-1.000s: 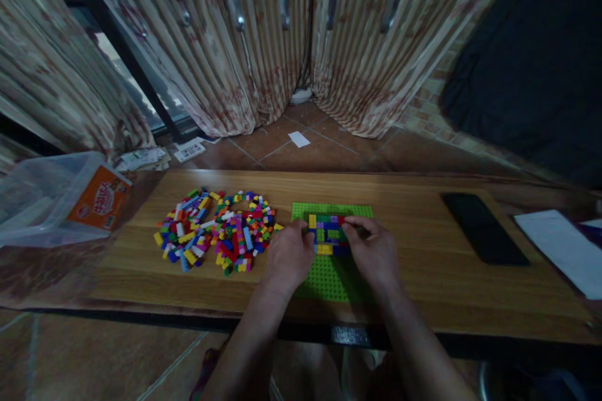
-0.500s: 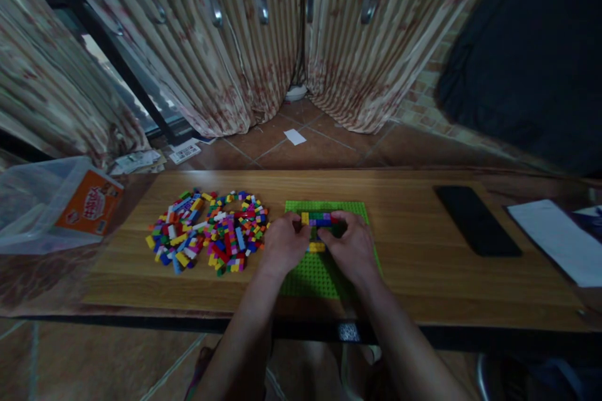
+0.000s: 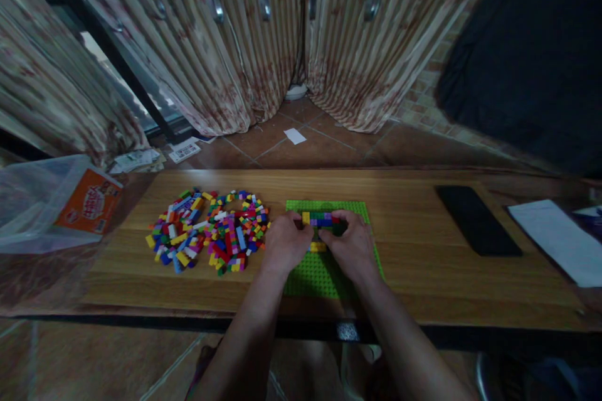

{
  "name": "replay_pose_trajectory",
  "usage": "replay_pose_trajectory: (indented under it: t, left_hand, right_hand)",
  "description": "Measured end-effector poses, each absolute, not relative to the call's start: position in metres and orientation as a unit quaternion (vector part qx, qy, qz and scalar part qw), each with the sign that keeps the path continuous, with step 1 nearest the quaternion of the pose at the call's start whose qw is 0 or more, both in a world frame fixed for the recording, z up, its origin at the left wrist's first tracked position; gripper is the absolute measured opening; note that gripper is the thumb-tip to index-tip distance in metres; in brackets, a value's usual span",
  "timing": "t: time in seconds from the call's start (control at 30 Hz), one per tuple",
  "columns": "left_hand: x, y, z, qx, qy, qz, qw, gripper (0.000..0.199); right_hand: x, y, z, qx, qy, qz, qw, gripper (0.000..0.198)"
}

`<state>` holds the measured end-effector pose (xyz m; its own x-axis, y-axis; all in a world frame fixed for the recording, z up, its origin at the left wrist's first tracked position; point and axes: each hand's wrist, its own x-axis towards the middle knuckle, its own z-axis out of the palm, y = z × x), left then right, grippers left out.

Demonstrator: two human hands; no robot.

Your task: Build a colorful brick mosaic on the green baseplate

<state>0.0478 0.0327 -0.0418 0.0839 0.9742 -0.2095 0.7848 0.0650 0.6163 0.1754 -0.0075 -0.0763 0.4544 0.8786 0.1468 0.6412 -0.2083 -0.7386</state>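
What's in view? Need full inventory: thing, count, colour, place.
Long wooden tabletop: 1, brown, across the middle
Flat studded plastic baseplate: 1, green, on the tabletop
Joined plastic-brick build: 1, multicoloured, on the baseplate
Loose plastic bricks: uncountable, mixed colours, tabletop left
Flat rectangular slab: 1, black, tabletop right
Large paper sheet: 1, white, far right
Clear plastic bin: 1, transparent with orange label, far left
Striped fabric curtains: several, beige and reddish, background
Metal hooks: at least five, silver, top
Large cloth-like shape: 1, black, upper right
Small paper rectangle: 1, white, tiled floor
Left bare hand: 1, build's left side
Right bare hand: 1, build's right side
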Motion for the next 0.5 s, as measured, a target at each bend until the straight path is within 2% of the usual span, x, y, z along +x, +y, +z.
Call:
replay_pose_trajectory:
  t: [0.5]
  left_hand:
    - [0.0457,0.0329,-0.0407,0.677,0.659,0.129,0.301,0.017]
  right_hand:
    - [0.1759,-0.0070,-0.0790,-0.764,-0.507,0.156,0.367,0.041]
